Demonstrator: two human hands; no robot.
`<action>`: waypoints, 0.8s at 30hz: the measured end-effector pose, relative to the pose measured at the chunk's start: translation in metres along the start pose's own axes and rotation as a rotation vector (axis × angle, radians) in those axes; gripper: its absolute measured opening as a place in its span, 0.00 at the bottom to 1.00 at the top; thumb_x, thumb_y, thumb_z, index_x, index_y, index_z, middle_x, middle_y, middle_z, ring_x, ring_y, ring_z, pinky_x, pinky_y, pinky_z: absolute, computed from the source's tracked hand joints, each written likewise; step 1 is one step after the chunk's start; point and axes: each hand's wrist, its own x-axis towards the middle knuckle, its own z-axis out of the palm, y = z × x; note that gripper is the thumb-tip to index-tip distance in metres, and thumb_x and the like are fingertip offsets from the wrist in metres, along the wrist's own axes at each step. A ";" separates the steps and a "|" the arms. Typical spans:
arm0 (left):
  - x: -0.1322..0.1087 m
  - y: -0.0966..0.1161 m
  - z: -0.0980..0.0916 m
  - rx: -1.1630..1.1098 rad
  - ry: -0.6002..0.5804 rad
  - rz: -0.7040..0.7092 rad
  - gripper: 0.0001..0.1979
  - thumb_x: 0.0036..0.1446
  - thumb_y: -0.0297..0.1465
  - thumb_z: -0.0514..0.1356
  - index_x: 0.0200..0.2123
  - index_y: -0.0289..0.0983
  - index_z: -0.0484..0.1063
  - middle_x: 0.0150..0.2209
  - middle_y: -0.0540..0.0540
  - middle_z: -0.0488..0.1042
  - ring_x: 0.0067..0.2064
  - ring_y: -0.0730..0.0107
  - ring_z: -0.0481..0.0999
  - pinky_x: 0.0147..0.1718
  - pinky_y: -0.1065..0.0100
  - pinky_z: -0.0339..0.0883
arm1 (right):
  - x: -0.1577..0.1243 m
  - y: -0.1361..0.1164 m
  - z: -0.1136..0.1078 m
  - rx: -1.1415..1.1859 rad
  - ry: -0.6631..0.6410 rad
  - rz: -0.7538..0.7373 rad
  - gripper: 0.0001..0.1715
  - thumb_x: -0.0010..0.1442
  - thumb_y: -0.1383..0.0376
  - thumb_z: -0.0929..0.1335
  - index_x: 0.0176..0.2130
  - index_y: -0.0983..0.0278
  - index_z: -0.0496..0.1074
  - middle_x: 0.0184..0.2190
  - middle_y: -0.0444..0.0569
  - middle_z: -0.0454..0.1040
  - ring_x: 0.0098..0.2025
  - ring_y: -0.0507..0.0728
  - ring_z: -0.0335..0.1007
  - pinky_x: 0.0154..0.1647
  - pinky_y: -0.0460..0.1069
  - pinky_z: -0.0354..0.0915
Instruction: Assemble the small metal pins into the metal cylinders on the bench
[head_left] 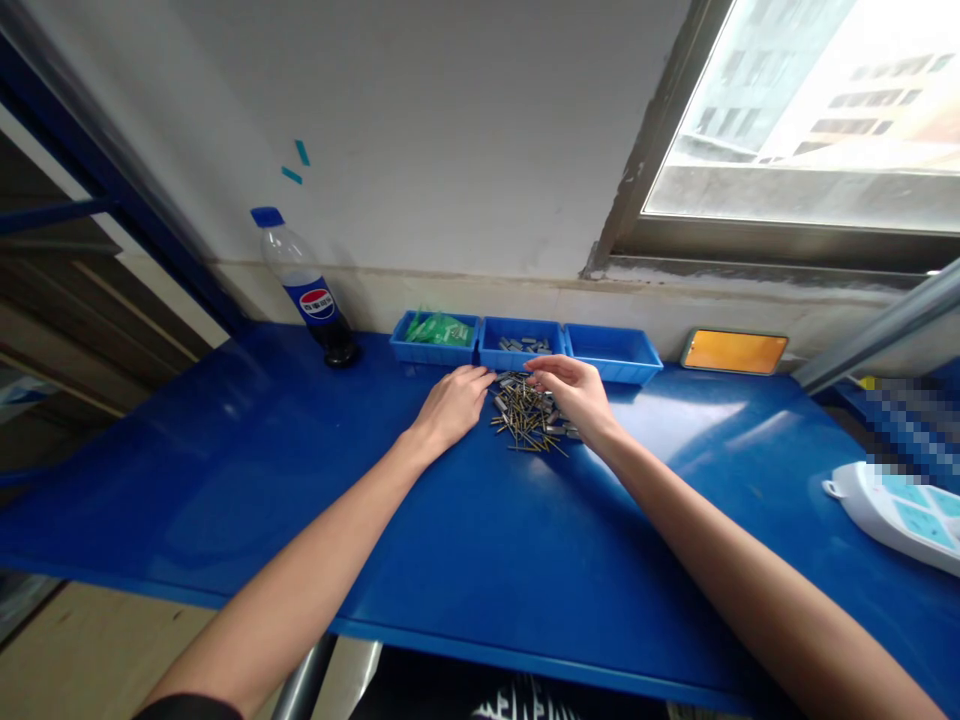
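Observation:
A pile of thin brass-and-dark metal rods (pixel 529 415), mixed with short silver cylinders, lies on the blue table. My left hand (pixel 454 408) rests at the pile's left edge, fingers stretched forward and holding nothing I can see. Over the pile's right side is my right hand (pixel 579 392), thumb and fingers drawn together near the front of the middle blue bin (pixel 519 360). Whatever sits in that pinch is too small to make out. Several short silver cylinders (pixel 529 345) lie inside the middle bin.
The left blue bin (pixel 431 353) holds green plastic packets (pixel 442 328); the right blue bin (pixel 619 370) adjoins the middle one. A cola bottle (pixel 322 310) stands at back left. A phone (pixel 735 352) leans against the wall, and a white case (pixel 892 515) lies far right.

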 end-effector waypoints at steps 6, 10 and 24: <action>-0.002 -0.001 -0.004 -0.067 0.049 -0.110 0.10 0.63 0.23 0.58 0.44 0.37 0.78 0.45 0.41 0.80 0.47 0.56 0.79 0.49 0.59 0.73 | 0.000 0.004 -0.001 0.010 -0.009 0.007 0.12 0.55 0.62 0.70 0.39 0.63 0.80 0.42 0.52 0.84 0.39 0.59 0.82 0.41 0.52 0.74; -0.002 -0.006 -0.001 -0.236 0.146 -0.145 0.10 0.60 0.23 0.61 0.44 0.38 0.76 0.39 0.44 0.78 0.40 0.61 0.79 0.43 0.62 0.73 | 0.000 0.004 -0.001 0.021 -0.008 0.018 0.12 0.55 0.61 0.71 0.39 0.63 0.80 0.41 0.52 0.84 0.38 0.58 0.81 0.40 0.52 0.74; 0.006 0.018 0.000 -1.006 0.229 -0.170 0.16 0.58 0.34 0.68 0.48 0.38 0.71 0.35 0.48 0.79 0.37 0.69 0.81 0.42 0.67 0.78 | -0.009 -0.013 0.002 0.080 -0.232 0.094 0.22 0.53 0.53 0.77 0.43 0.64 0.80 0.29 0.47 0.80 0.28 0.53 0.72 0.34 0.50 0.70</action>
